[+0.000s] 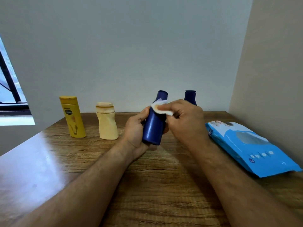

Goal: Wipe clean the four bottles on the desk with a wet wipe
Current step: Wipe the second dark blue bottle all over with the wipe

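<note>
On desk (pixel 164 185), 4 bottles (pixel 107 123), 1 wipe (pixel 161 108)

Soft daylight from the window (pixel 9 89) left of my fingers; glare on the desk (pixel 49 153) there. Edges bow, slight blur.

Both forearms are bare and lightly haired, with the left hand (pixel 136 130) and right hand (pixel 185 118) wearing nothing.

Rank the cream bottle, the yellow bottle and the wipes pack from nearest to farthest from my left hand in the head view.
From the left hand:
1. Cream bottle, just to its left.
2. Yellow bottle, further left.
3. Wipes pack, far right, past the right hand.
</note>
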